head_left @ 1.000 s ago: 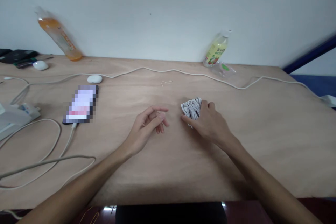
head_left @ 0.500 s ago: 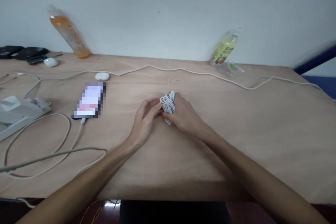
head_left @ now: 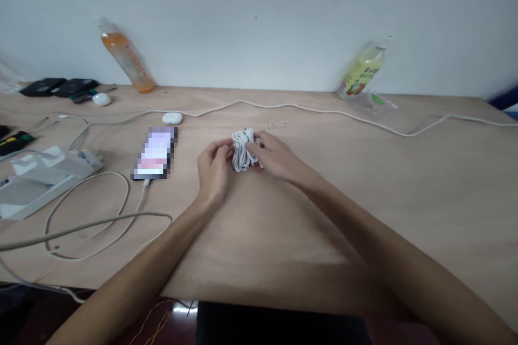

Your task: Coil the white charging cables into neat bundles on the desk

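Observation:
A coiled bundle of white cable (head_left: 242,150) sits just above the wooden table (head_left: 364,194), held between both hands. My left hand (head_left: 213,170) pinches its left side with thumb and fingers. My right hand (head_left: 275,157) grips the right side, fingers curled round the coil. Both forearms reach in from the bottom edge.
A phone (head_left: 156,153) lies left of the hands with a white charging cable (head_left: 97,215) looping from it. A white earbud case (head_left: 172,118), a power strip (head_left: 44,172), an orange bottle (head_left: 126,63) and a yellow-green bottle (head_left: 360,73) stand around. A long white cord (head_left: 324,113) crosses the back.
My right hand carried the cable bundle leftward across the table. My left hand came up and closed on its other side.

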`<action>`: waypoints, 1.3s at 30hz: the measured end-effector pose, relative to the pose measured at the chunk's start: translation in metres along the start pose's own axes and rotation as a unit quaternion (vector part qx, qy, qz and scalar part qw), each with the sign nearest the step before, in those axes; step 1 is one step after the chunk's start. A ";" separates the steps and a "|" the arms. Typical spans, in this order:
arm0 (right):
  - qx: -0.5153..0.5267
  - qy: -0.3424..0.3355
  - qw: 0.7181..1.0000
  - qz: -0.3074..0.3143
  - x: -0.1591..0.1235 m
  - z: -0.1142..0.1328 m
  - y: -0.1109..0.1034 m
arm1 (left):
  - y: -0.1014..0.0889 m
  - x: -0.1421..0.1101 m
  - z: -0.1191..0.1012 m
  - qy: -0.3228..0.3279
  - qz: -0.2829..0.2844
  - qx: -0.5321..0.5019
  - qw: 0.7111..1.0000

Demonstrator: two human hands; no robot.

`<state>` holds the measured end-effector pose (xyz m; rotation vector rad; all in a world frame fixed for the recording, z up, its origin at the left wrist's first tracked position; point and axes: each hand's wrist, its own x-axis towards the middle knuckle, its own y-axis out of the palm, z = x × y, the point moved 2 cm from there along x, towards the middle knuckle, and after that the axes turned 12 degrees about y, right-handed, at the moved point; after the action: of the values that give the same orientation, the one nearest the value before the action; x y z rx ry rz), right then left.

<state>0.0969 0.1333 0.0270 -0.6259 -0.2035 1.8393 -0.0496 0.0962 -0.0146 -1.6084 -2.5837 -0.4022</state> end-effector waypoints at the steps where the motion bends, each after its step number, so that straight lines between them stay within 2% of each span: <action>1: -0.005 -0.018 1.000 0.006 -0.002 -0.001 -0.004 | 0.000 0.000 0.000 0.008 0.005 0.016 1.000; 6: -0.084 -0.049 0.995 0.003 -0.008 -0.003 -0.020 | -0.001 -0.003 -0.005 0.049 0.023 0.113 0.992; 10: -0.190 -0.043 0.976 -0.100 -0.004 -0.007 -0.021 | -0.003 -0.007 -0.013 0.074 0.034 0.184 0.980; 11: -0.196 -0.038 0.974 -0.110 -0.002 -0.009 -0.020 | -0.003 -0.007 -0.015 0.080 0.039 0.201 0.976; 16: -0.089 0.012 0.996 -0.025 0.004 -0.016 -0.014 | -0.002 -0.006 -0.016 0.060 0.077 0.210 0.973; 19: -0.071 0.023 0.997 -0.004 0.004 -0.016 -0.013 | -0.003 -0.005 -0.016 0.050 0.076 0.208 0.974; 25: -0.125 0.005 0.992 -0.026 0.001 -0.012 -0.010 | -0.004 -0.005 -0.016 0.040 0.072 0.231 0.969; 28: -0.145 -0.012 0.989 -0.033 0.001 -0.013 -0.010 | -0.002 -0.006 -0.016 0.029 0.064 0.210 0.975; 32: -0.168 -0.021 0.985 -0.036 0.003 -0.015 -0.010 | -0.002 -0.004 -0.018 0.044 0.036 0.183 0.981; 36: -0.213 -0.002 0.975 -0.065 0.003 -0.014 -0.011 | -0.007 0.003 -0.018 0.074 0.007 0.158 0.985; 39: -0.218 0.022 0.972 -0.081 0.003 -0.014 -0.011 | -0.014 0.009 -0.017 0.086 -0.001 0.222 0.971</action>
<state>0.1126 0.1376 0.0194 -0.9238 -0.6230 1.6293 -0.0673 0.0940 0.0009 -1.3479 -2.3278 0.0401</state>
